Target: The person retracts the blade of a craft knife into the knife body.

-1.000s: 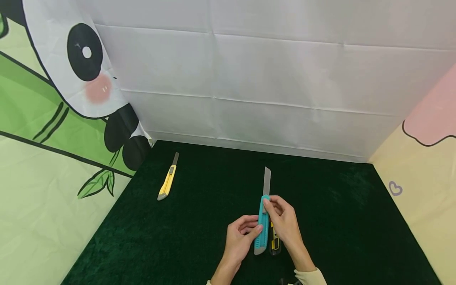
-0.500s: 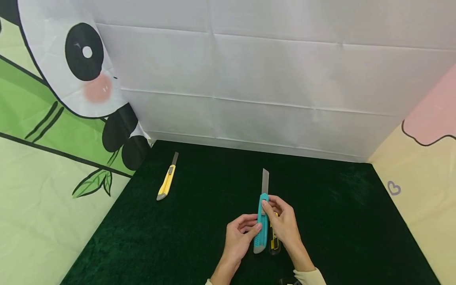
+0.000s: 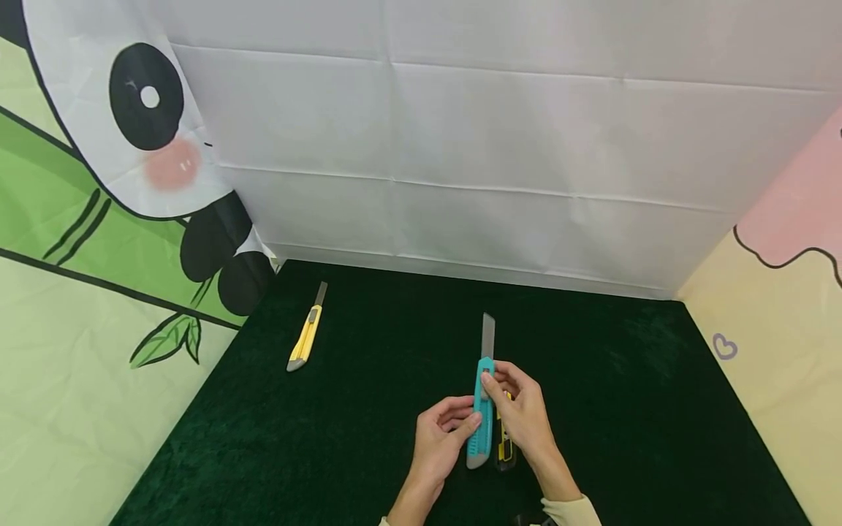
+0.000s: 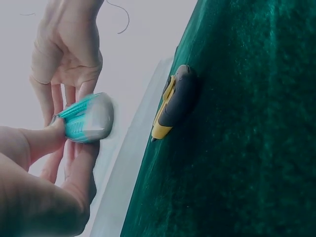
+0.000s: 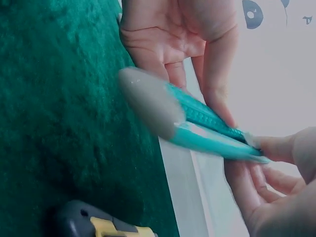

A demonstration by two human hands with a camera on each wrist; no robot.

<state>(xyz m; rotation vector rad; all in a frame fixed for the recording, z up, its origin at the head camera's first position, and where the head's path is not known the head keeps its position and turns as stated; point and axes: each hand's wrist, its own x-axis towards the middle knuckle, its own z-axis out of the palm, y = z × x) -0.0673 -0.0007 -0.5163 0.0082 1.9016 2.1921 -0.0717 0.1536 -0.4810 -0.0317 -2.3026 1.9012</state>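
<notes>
A teal utility knife (image 3: 480,438) with a grey end cap is held up over the dark green cloth, its blade (image 3: 488,336) extending away from me. My left hand (image 3: 439,438) pinches the lower part of its handle between thumb and fingers. Higher up, my right hand (image 3: 526,416) grips the handle near the blade end, the thumb on the slider. In the left wrist view the knife's grey end cap (image 4: 101,117) faces the camera. A black and yellow utility knife (image 3: 506,453) lies on the cloth just right of the teal one, partly covered by my right hand.
A yellow utility knife (image 3: 305,337) with its blade out lies at the far left of the cloth (image 3: 368,329). A dark object (image 3: 526,520) is cut off at the bottom edge beside the right sleeve. White and printed fabric walls (image 3: 421,219) stand around the back and sides.
My right thumb has slid slightly down the teal utility knife, and its exposed blade is a little shorter. Both hands keep their hold; the view has shifted slightly.
</notes>
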